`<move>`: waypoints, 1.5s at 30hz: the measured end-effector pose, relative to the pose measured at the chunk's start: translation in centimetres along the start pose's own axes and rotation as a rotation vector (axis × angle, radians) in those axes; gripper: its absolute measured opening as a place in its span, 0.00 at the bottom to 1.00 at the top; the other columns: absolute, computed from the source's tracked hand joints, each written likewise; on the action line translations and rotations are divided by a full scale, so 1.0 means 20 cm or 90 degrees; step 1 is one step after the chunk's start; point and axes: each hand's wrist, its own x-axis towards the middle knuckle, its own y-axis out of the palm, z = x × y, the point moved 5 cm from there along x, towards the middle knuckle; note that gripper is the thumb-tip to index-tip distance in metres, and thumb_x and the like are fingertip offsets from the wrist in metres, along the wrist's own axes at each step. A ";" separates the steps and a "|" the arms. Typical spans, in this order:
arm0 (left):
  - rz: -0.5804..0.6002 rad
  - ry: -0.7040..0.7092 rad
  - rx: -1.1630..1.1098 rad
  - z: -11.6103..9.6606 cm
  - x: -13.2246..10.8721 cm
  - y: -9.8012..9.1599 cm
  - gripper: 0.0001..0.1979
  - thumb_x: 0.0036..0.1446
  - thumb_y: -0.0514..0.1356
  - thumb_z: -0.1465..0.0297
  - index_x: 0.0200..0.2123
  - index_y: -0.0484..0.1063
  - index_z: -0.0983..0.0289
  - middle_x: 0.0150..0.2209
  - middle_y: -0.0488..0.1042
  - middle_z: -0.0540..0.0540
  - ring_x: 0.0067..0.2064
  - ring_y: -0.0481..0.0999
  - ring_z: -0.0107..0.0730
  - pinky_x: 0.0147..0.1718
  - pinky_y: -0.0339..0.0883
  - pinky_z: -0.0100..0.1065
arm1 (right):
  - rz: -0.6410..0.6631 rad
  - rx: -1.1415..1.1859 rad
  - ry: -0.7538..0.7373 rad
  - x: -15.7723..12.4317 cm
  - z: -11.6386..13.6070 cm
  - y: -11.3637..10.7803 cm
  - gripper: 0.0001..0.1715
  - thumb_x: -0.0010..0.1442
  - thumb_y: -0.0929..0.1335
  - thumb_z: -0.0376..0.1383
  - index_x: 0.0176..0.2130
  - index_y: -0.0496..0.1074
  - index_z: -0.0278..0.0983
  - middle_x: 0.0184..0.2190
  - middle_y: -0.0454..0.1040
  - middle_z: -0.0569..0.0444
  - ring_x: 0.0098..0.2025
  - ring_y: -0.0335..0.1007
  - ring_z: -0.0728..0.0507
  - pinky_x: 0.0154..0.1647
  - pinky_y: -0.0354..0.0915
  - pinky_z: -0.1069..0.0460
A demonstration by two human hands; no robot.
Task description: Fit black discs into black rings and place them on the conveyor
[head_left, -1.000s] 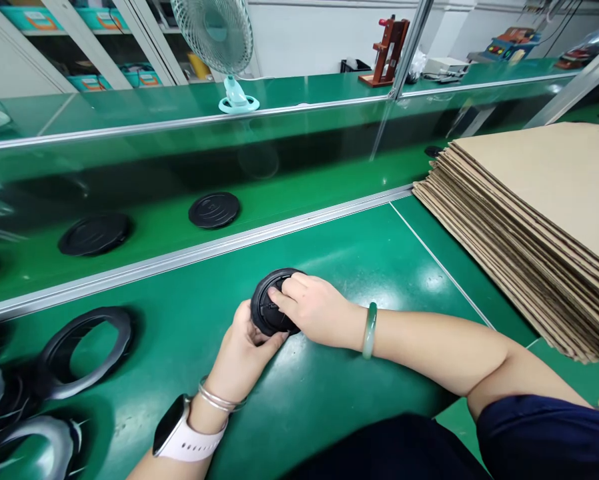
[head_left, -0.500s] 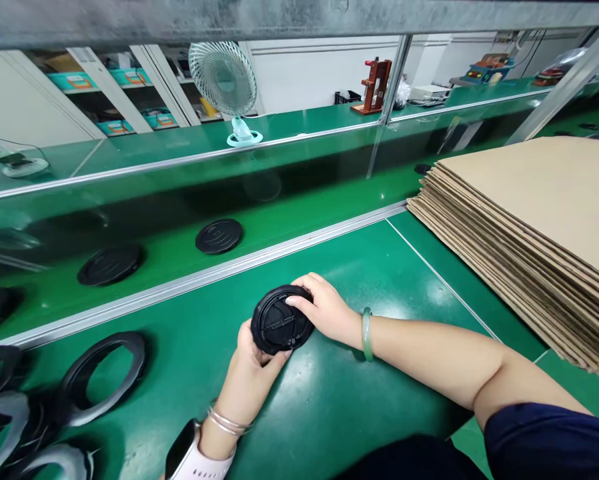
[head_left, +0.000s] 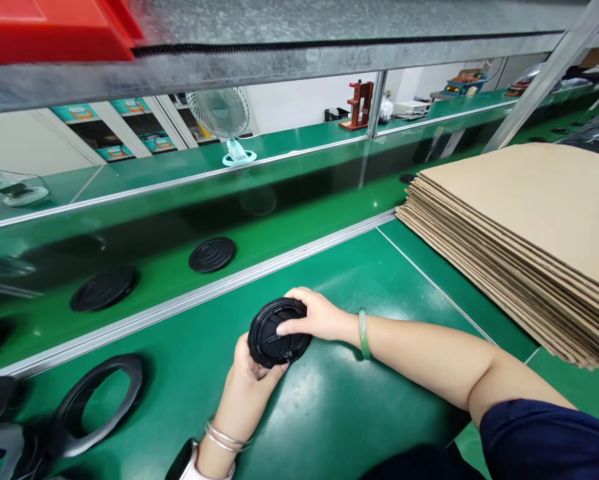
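Note:
Both hands grip one round black plastic lid, held tilted above the green worktop. My left hand clasps its lower left rim, thumb along the bottom edge. From the upper right, my right hand holds the rim, its thumb lying across the ridged face. The fingers behind the lid are hidden. To the left, a black ring lies on the worktop beside several more black rings, partly cut off by the frame.
Beyond a metal rail, black discs lie on a green belt. A stack of cardboard sheets stands at the right. A metal beam crosses overhead with a red bin. A fan stands behind.
My right thumb has slid down and left across the lid's face. The view has tilted up, bringing the red bin into sight. Both hands keep hold of the lid.

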 end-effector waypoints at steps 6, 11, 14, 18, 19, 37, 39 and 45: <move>-0.025 -0.003 -0.036 0.01 -0.01 0.02 0.36 0.45 0.70 0.63 0.55 0.59 0.58 0.51 0.77 0.58 0.52 0.79 0.48 0.48 0.76 0.46 | 0.070 0.106 0.031 0.01 0.00 0.02 0.31 0.38 0.82 0.40 0.39 0.71 0.36 0.38 0.77 0.55 0.42 0.75 0.42 0.43 0.69 0.48; -0.012 -0.024 -0.077 0.06 0.02 0.02 0.38 0.42 0.72 0.66 0.56 0.60 0.59 0.52 0.77 0.59 0.52 0.79 0.49 0.50 0.75 0.45 | 0.028 0.062 0.077 0.00 0.00 0.02 0.29 0.35 0.82 0.40 0.36 0.72 0.36 0.34 0.77 0.56 0.37 0.74 0.42 0.40 0.69 0.49; 0.013 -0.033 -0.101 0.07 0.04 0.02 0.42 0.40 0.74 0.67 0.57 0.58 0.60 0.54 0.76 0.61 0.52 0.79 0.49 0.50 0.75 0.45 | 0.019 0.086 0.086 -0.01 -0.04 0.03 0.29 0.34 0.82 0.39 0.36 0.73 0.36 0.35 0.78 0.55 0.38 0.75 0.41 0.40 0.70 0.49; 0.044 -0.018 -0.132 0.02 0.04 0.03 0.46 0.48 0.70 0.63 0.63 0.47 0.61 0.48 0.78 0.62 0.43 0.83 0.44 0.45 0.75 0.45 | -0.087 0.000 0.065 0.14 -0.06 -0.06 0.29 0.45 0.79 0.44 0.44 0.74 0.35 0.41 0.80 0.51 0.42 0.77 0.41 0.42 0.72 0.48; 0.051 -0.015 -0.132 0.00 0.04 0.04 0.46 0.51 0.68 0.62 0.64 0.44 0.61 0.45 0.78 0.61 0.40 0.83 0.44 0.43 0.75 0.44 | -0.138 -0.059 0.054 0.21 -0.05 -0.12 0.28 0.50 0.76 0.45 0.47 0.73 0.33 0.43 0.79 0.48 0.43 0.77 0.40 0.44 0.72 0.48; -0.062 0.163 0.107 -0.09 0.01 -0.03 0.17 0.53 0.61 0.74 0.47 0.73 0.62 0.44 0.80 0.60 0.47 0.80 0.42 0.52 0.72 0.47 | -0.099 -0.686 -0.124 0.33 -0.14 -0.16 0.36 0.69 0.61 0.49 0.67 0.59 0.32 0.67 0.60 0.44 0.73 0.42 0.38 0.71 0.47 0.42; -0.166 0.190 0.193 -0.14 -0.01 -0.14 0.15 0.53 0.61 0.75 0.46 0.76 0.61 0.53 0.77 0.61 0.62 0.69 0.46 0.66 0.53 0.51 | -0.087 -0.689 -0.110 0.25 -0.14 -0.13 0.35 0.69 0.61 0.49 0.66 0.61 0.32 0.66 0.61 0.45 0.72 0.45 0.37 0.71 0.47 0.41; -0.503 0.049 0.497 -0.15 -0.07 -0.54 0.31 0.54 0.60 0.72 0.62 0.63 0.73 0.72 0.45 0.75 0.73 0.31 0.60 0.64 0.23 0.67 | -0.043 -0.677 -0.090 0.06 -0.10 -0.03 0.30 0.69 0.61 0.45 0.65 0.64 0.35 0.68 0.59 0.48 0.72 0.47 0.37 0.72 0.44 0.40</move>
